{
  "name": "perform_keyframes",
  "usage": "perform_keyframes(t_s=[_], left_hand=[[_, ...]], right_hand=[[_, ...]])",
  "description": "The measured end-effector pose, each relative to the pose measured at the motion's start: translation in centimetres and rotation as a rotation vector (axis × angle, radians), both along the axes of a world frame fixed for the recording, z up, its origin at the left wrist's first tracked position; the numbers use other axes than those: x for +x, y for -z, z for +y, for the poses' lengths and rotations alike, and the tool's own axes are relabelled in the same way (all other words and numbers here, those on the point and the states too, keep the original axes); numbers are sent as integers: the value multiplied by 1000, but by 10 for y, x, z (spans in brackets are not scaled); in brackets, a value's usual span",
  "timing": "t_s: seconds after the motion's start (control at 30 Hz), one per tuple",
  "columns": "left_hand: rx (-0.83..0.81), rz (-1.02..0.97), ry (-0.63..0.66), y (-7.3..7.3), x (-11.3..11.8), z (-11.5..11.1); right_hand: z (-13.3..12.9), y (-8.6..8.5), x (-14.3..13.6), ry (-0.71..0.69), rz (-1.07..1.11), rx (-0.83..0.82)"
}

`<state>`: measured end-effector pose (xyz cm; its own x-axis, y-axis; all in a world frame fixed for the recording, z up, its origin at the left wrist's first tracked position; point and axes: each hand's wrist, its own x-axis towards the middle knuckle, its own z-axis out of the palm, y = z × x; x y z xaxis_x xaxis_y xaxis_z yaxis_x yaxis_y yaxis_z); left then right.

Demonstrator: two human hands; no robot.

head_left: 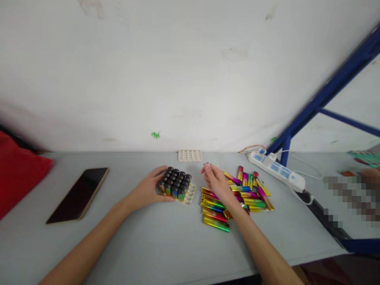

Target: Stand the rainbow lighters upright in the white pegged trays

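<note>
Black-capped lighters (176, 183) stand upright in a tight block in a pale tray (190, 195), near the middle of the worktop (166, 245); a strip of bare round sockets shows along the tray's right side. The left hand (151, 187) cups the block from its left, its fingers spread wide enough to span it, some behind and one along the near side, touching the outer lighters. The right hand (217, 183) is raised just right of the tray, its fingers curled in and nearly together at the tips. A small dark bit shows there, but I cannot tell whether it is part of something held.

Beneath and beside the right forearm lies a loose pile of shiny lighters (216, 225) in gold, green, red and purple. A second pale tray (190, 155) sits behind, against the white wall (190, 79). A dark-screened tablet (78, 194) lies to the left, near a red bag or cloth (18, 174). At right are a white power strip (276, 168), a blue metal frame (308, 118) and, by the picture's edge, another person's hand (370, 177).
</note>
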<state>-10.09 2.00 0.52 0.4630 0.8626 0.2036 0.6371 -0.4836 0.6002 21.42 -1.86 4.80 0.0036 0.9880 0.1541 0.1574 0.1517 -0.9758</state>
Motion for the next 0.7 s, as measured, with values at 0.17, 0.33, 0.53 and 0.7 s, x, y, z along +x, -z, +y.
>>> perform_keyframes(t_s=[0.17, 0.33, 0.53, 0.7], left_hand=[[31, -9, -13, 2, 4, -4], [72, 0, 6, -1, 5, -6], [55, -4, 14, 0, 4, -6], [23, 7, -22, 1, 4, -6]], right_hand=[[-10, -4, -6, 140, -90, 40], [-6, -2, -9, 197, -192, 70], [-3, 5, -7, 185, -269, 81], [-8, 0, -3, 67, -310, 119]])
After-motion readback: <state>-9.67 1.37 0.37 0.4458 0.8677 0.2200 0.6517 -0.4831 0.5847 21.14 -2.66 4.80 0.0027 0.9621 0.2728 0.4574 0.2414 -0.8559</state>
